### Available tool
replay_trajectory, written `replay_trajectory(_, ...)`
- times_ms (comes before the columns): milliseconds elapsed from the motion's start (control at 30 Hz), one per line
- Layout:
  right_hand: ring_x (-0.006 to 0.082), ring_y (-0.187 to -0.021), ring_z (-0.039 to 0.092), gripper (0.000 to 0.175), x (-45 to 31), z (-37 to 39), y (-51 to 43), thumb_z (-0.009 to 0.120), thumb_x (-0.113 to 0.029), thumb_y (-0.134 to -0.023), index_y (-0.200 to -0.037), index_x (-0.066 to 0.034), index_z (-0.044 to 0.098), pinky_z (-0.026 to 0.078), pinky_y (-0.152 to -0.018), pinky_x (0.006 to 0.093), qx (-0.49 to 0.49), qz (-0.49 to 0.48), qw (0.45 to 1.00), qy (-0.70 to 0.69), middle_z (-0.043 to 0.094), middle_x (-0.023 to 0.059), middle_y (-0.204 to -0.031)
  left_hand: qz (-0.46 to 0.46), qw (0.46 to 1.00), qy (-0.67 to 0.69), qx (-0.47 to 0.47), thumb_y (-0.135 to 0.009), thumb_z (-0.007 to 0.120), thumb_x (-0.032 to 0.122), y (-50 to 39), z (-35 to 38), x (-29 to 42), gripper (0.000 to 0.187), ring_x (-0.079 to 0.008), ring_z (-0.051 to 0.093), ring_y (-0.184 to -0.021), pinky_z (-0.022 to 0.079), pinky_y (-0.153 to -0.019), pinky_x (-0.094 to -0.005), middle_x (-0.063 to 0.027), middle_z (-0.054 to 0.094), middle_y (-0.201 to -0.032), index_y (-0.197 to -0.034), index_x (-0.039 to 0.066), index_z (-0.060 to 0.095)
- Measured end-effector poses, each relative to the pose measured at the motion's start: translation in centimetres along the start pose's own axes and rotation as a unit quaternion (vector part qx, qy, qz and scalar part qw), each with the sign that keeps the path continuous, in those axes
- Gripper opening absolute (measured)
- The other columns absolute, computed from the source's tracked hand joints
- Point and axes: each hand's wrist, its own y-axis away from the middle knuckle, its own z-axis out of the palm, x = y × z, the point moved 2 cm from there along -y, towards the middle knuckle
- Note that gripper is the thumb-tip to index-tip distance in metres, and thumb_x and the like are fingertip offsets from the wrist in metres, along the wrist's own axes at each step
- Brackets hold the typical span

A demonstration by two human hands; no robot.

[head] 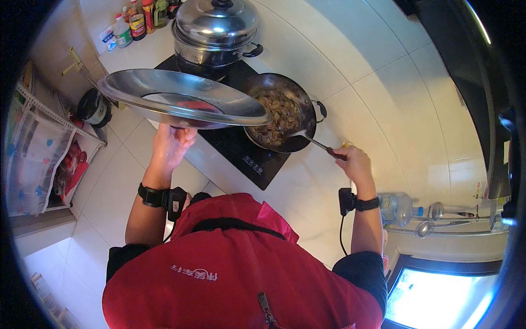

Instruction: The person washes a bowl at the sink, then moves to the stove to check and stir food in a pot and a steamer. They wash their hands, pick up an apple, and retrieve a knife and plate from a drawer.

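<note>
My left hand (174, 142) holds up a wide, shallow stainless steel basin (164, 86) from below; the basin is tilted, and its right rim overlaps the near-left edge of a dark wok (306, 111). Brown, chopped food (277, 111) lies in the wok, which stands on a black induction cooktop (254, 160). The handle of a metal spatula (314, 142) is gripped in my right hand (355, 162), with its blade in the wok at the food's right edge. How my left fingers hold the basin's underside is partly hidden.
Behind the basin stands a lidded steel steamer pot (215, 33). Sauce bottles (137, 22) line the counter's far left. A black bucket (95, 107) and a covered shelf rack (41, 152) stand to the left. At right are a plastic jug (396, 209) and ladles (425, 228) on a rail.
</note>
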Motion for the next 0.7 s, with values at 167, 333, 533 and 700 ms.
replay_trajectory(167,0.0279,-0.069,0.064,0.024,4.1,1.8,-1.5,0.069,-0.014,-0.072,-0.095,-0.0068,0.070,0.049,-0.064,0.0337,0.020,0.067,0.977,-0.201,0.066,0.0169,-0.078,0.008,1.000,-0.001,0.019,-0.093,0.045,0.043,0.0,-1.0,-0.1,0.039,-0.0093,0.038,-0.059,0.029,-0.047,-0.0206,0.0016,0.048,-0.075,-0.107,0.008,0.053)
replay_trajectory(333,0.0310,-0.071,0.065,0.025,0.5,5.4,-2.3,0.067,-0.015,-0.074,-0.097,-0.0045,0.068,0.050,-0.069,0.0359,0.020,0.071,0.980,-0.184,0.066,0.0190,-0.078,0.006,1.000,-0.007,0.014,-0.093,0.043,0.050,-0.1,-1.1,0.1,0.045,-0.0096,0.038,-0.057,0.030,-0.047,-0.0211,0.0004,0.046,-0.072,-0.105,0.007,0.053)
replay_trajectory(533,0.0310,-0.073,0.065,0.025,-0.1,4.1,-2.9,0.065,-0.019,-0.077,-0.098,-0.0049,0.068,0.051,-0.069,0.0363,0.036,0.091,0.980,-0.174,0.066,0.0207,-0.080,0.030,0.999,-0.014,0.010,-0.093,0.041,0.052,0.3,-0.1,0.5,0.049,-0.0100,0.037,-0.057,0.031,-0.047,-0.0218,-0.0014,0.047,-0.071,-0.098,0.005,0.052)
replay_trajectory(700,0.0333,-0.080,0.065,0.028,-1.7,8.0,-5.4,0.065,-0.019,-0.077,-0.102,-0.0059,0.067,0.051,-0.073,0.0378,0.098,0.067,0.974,-0.191,0.066,0.0208,-0.087,0.015,1.000,-0.021,-0.009,-0.094,0.039,0.048,0.0,-0.7,0.2,0.048,-0.0109,0.039,-0.060,0.031,-0.048,-0.0223,-0.0040,0.049,-0.074,-0.104,0.002,0.050)
